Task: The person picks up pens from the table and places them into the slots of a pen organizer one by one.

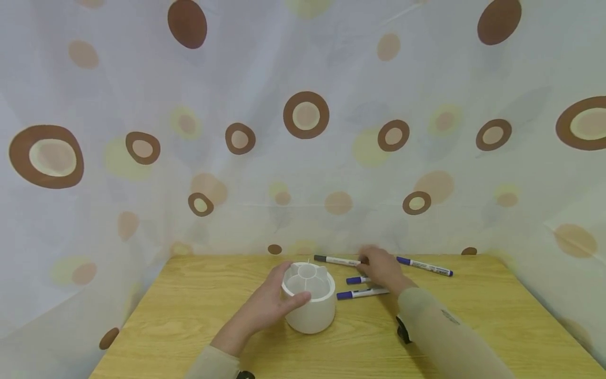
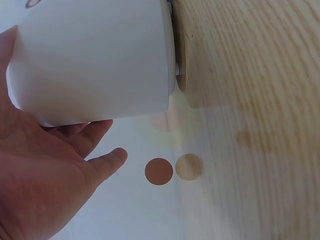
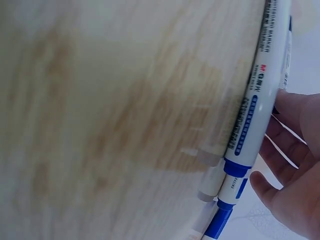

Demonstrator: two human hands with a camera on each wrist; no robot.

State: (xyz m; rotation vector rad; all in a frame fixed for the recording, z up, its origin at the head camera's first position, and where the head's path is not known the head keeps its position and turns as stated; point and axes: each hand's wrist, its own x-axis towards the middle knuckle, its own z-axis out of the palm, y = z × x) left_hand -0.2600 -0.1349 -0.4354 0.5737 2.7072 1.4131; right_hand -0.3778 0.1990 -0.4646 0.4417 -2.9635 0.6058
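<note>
My left hand (image 1: 272, 302) grips a white round pen holder (image 1: 310, 315), thumb over its near rim and fingers around its left side. The holder is divided into compartments around a central ring, and none shows a marker in it. In the left wrist view its smooth side wall (image 2: 95, 60) fills the upper left. My right hand (image 1: 382, 268) reaches to the back of the table. Its thumb and fingertips pinch the right end of a white marker with a black cap (image 1: 337, 260). In the right wrist view a large blue-trimmed whiteboard marker (image 3: 257, 90) partly covers that grip.
Two blue-capped markers (image 1: 362, 293) (image 1: 356, 280) lie right of the holder, partly hidden by the right hand and sleeve. Another blue-capped marker (image 1: 426, 266) lies further right. A patterned curtain (image 1: 307, 173) hangs behind the wooden table (image 1: 189, 310).
</note>
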